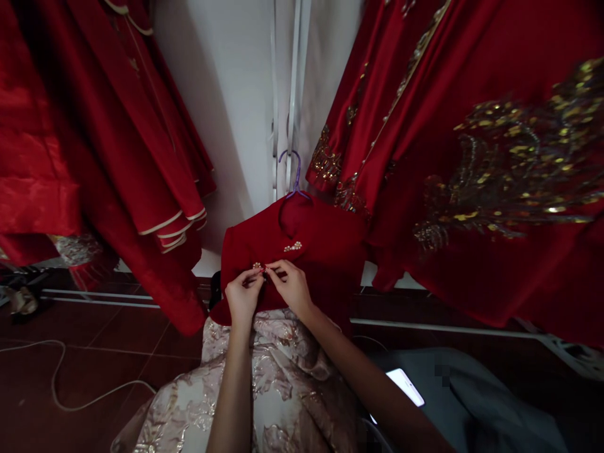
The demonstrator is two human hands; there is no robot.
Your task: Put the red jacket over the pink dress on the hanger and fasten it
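Observation:
A plain red garment (325,251) on a purple hanger (297,170) lies in front of me, its lower part over a shiny floral cloth (283,390). On its chest sits a beaded trim (293,246) of pearly, gold-toned pieces. My left hand (243,294) pinches the garment's front beside a second beaded piece (257,266). Thumb and finger of my right hand (293,288) are pinched together at the same spot, almost meeting the left fingertips. Something small and red shows between the fingertips; its exact shape is too small to make out.
Red garments (155,145) with cream piping hang at left. At right hang red garments with gold sequins (514,163). A white cable (61,384) crosses the tiled floor. A lit phone (406,385) lies on a grey-blue surface (462,384) beside my right forearm.

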